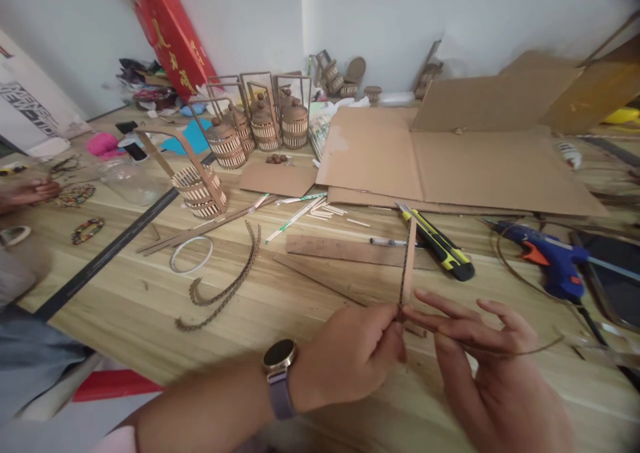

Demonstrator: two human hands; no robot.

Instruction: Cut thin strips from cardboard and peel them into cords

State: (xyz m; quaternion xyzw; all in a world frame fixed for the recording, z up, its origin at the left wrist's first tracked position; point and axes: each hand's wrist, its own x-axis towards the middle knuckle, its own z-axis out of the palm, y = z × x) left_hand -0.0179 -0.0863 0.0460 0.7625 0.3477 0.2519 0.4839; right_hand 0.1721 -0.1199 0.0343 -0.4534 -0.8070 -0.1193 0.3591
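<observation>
My left hand (350,349), with a watch on its wrist, is closed in a pinch on the lower end of an upright cardboard strip (409,259); corrugations show along the strip's edge. Close beside it, my right hand (493,359) pinches a thin brown strip (540,349) between thumb and fingers. One end of this thin strip sticks out to the right, while the other meets the upright strip at my left fingertips. My fingers cover the spot where the two join. A flat cardboard strip (330,246) lies behind, with a pen (393,242) on it.
A yellow-black utility knife (445,249) and a blue glue gun (555,259) lie to the right. Cardboard sheets (480,166) cover the back. Several small lidded baskets (265,123) stand back left, with an open handled basket (200,189) nearer. Another person's hand (37,191) is far left.
</observation>
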